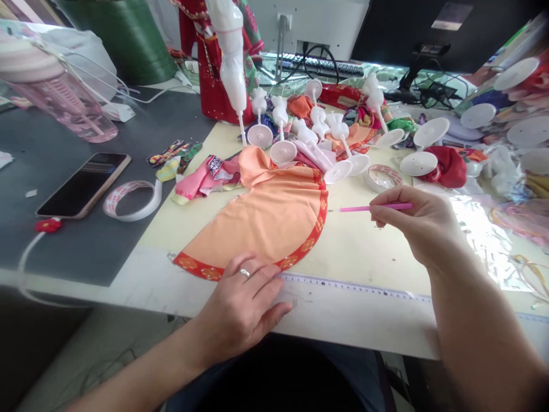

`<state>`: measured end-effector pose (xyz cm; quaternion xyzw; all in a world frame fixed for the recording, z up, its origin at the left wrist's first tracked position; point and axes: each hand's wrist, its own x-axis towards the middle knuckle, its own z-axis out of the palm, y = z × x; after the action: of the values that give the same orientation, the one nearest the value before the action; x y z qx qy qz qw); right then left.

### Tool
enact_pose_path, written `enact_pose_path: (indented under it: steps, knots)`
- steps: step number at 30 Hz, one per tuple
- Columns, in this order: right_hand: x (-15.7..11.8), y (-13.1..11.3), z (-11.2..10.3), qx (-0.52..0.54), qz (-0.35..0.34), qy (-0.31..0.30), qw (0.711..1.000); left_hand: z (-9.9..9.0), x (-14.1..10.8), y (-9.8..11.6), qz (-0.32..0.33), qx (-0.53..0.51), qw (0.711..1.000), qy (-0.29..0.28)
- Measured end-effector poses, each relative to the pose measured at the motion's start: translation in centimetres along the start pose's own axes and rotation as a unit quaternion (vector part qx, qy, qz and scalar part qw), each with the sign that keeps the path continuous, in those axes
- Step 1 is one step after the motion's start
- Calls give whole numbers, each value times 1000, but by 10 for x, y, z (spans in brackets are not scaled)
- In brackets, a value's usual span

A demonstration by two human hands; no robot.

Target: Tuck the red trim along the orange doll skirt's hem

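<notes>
A small orange doll skirt (257,214) with a red patterned hem (307,244) lies fanned out on the cream sheet (360,246). My left hand (246,300), a ring on one finger, rests on the skirt's lower edge with its fingers stretched out. To the right of the skirt, my right hand (422,229) pinches a slim pink pen refill (354,209) between thumb and fingers. The refill's thin tip points left at the hem, slightly apart from it. Along the table's front runs a measuring tape (355,288), partly under my left hand.
Several white doll stands (338,129) and coloured cloth pieces crowd the back. Tape rolls (132,200) (383,178) lie on both sides. At the left are a phone (83,184) and a pink bottle (64,94). A doll in red (223,86) stands behind the skirt.
</notes>
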<state>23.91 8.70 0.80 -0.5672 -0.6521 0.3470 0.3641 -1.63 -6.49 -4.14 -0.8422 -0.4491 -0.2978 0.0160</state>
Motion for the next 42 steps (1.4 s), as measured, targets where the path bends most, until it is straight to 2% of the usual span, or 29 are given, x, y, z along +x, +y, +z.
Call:
enact_pose_path:
  steps: [7,16,24,42]
  knots:
    - [-18,-8,20,-4,4,-153,988,-1,0,0,-2,-1,1000,0]
    - [-26,-10,30,29,14,-217,976,-4,-3,1,5,-14,999,39]
    - [-25,-10,28,-44,-21,-156,987,-4,-3,1,-1,-10,999,34]
    - [-31,-17,37,-77,-38,-176,981,-3,-2,0,-3,-7,1000,8]
